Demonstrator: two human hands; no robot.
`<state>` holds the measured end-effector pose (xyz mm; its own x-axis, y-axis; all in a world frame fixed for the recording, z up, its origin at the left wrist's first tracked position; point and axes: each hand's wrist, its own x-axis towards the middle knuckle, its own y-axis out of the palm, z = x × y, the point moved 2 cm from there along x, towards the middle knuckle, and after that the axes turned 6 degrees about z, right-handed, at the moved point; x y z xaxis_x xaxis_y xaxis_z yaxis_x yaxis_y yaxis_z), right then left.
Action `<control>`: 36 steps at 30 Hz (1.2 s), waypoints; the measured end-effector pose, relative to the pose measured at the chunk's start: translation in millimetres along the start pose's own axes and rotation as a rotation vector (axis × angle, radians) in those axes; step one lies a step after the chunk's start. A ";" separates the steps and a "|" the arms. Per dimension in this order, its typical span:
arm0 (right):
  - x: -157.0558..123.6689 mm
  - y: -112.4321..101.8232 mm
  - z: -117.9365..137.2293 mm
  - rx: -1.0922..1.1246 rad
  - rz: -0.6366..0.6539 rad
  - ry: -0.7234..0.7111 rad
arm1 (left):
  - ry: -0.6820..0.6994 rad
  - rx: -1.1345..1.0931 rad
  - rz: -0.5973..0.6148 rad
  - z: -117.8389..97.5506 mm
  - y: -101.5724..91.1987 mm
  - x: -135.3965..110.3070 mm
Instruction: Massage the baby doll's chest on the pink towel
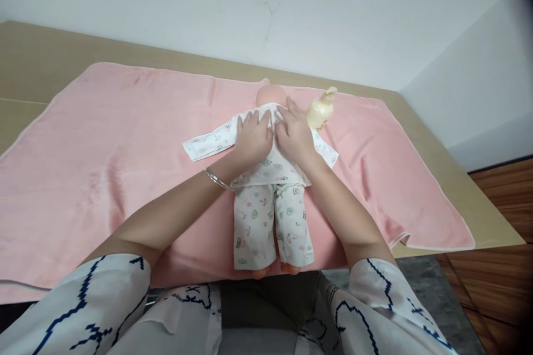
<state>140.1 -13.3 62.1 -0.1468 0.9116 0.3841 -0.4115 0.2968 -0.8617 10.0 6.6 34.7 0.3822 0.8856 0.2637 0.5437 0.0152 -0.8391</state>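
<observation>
A baby doll [270,95] lies stretched out on a pink blanket [137,122], its bare head away from me and its feet at the near edge. It wears a white printed top [275,171] and matching trousers [255,227]; both sleeves are spread sideways. My left hand [253,136] rests on the left of the doll's upper body with fingers extended. On the right of the same top lies my right hand [295,130], its fingers loosely stretched towards the doll's neck. Whether either hand pinches any cloth is hard to see. The doll's face does not show.
A pale yellow pump bottle [320,110] is close beyond my right hand, beside the doll's head. The blanket covers much of a tan table [416,133], which meets a white wall [187,11] at the back. Wooden panelling [503,216] is at the far right.
</observation>
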 end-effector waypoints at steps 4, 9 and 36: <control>4.8 -42.8 -24.2 -0.040 -0.179 0.024 | 0.148 -0.364 0.132 -48.3 -11.4 1.1; 14.7 -60.4 -72.5 0.010 -0.202 0.098 | -0.116 -1.254 0.200 -84.0 -12.8 43.8; -47.6 -51.3 86.0 -0.140 -0.073 -0.105 | 0.005 -1.041 0.220 -62.7 -94.9 -14.3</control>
<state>90.8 -96.4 116.6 -0.2174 0.8537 0.4732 -0.2961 0.4043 -0.8654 -0.2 -36.6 140.4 0.5516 0.8186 0.1599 0.8327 -0.5516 -0.0488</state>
